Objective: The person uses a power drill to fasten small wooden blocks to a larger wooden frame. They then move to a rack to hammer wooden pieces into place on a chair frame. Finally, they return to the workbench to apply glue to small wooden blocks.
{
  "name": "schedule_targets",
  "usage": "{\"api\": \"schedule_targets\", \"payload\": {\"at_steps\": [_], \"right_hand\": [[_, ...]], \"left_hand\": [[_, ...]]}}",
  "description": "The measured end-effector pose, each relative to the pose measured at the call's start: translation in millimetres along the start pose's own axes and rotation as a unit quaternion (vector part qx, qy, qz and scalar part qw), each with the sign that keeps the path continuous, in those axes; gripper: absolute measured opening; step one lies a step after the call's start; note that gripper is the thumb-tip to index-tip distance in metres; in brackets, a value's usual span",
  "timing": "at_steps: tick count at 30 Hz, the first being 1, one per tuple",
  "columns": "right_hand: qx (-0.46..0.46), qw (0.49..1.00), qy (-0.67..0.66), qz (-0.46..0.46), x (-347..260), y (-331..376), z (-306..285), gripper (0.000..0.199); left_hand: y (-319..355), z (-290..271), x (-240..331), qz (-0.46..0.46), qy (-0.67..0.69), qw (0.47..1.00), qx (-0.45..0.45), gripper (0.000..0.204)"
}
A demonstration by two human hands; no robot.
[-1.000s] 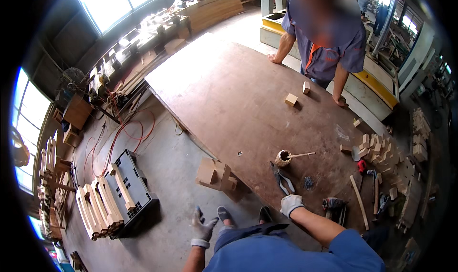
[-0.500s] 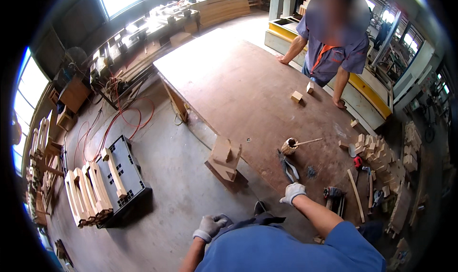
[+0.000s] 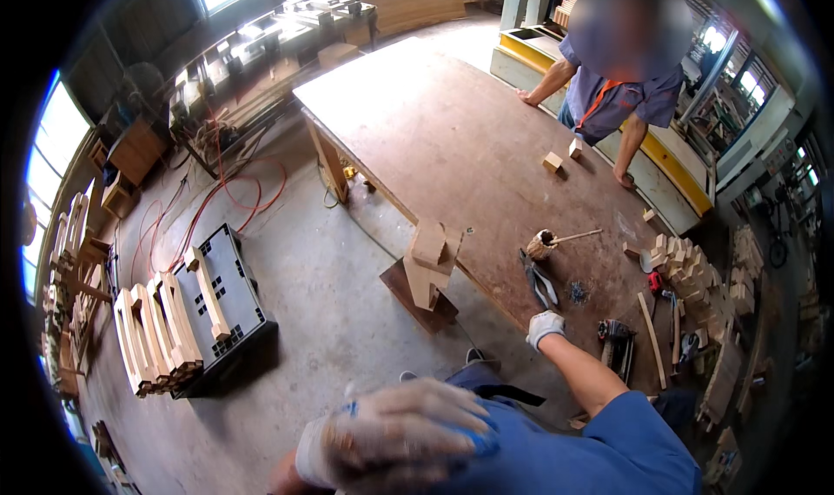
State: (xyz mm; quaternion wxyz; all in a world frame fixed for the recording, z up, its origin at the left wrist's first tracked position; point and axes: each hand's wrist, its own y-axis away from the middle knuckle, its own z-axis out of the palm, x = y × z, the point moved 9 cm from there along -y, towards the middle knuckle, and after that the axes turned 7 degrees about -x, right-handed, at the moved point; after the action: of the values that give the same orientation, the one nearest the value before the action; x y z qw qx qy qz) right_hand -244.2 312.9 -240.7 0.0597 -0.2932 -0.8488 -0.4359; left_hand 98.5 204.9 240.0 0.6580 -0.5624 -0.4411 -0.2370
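Observation:
My left hand [image 3: 408, 430], in a pale work glove with blue marks, is raised in front of my blue shirt. It is smeared by motion, but its fingers look stretched out and I see nothing in them. At the near edge of the brown table [image 3: 434, 122] rests my gloved right hand [image 3: 546, 328], its fingers mostly hidden by its back. Just beyond it lie dark pliers [image 3: 540, 282], their handles pointing toward that hand. A rough round pot [image 3: 540, 245] with a stick across it stands past the pliers. Beside them is a small heap of dark bits [image 3: 578, 293].
Across the table a person [image 3: 621, 104] leans on both hands near two wooden blocks [image 3: 552, 161]. More blocks [image 3: 686, 265] and tools are heaped at right. A wooden piece [image 3: 430, 260] juts from the near edge. Wooden frames [image 3: 161, 334] sit on a black pallet [image 3: 248, 287] at left.
My left hand has come up from beside my waist to in front of my shirt, its fingers unfolding. My right hand stays by the pliers at the table edge. The whole view has shifted slightly.

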Motion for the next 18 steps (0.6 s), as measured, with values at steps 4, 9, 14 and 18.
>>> {"api": "schedule_targets", "payload": {"at_steps": [4, 9, 14, 18], "right_hand": [[-0.008, 1.000, 0.002, -0.013, -1, 3, -7, 0.044], [-0.005, 0.999, -0.004, -0.045, -5, 14, -17, 0.045], [0.008, 0.999, 0.000, -0.054, -4, 14, -14, 0.045], [-0.012, 0.996, -0.004, -0.083, -6, 11, -11, 0.047]], "left_hand": [[-15, 30, 51, 0.236, 0.054, 0.962, -0.129, 0.028], [-36, 52, 49, 0.288, 0.065, 0.946, -0.136, 0.028], [-58, 69, 34, 0.301, 0.075, 0.940, -0.141, 0.028], [-70, 80, 24, 0.302, 0.079, 0.939, -0.143, 0.028]]}}
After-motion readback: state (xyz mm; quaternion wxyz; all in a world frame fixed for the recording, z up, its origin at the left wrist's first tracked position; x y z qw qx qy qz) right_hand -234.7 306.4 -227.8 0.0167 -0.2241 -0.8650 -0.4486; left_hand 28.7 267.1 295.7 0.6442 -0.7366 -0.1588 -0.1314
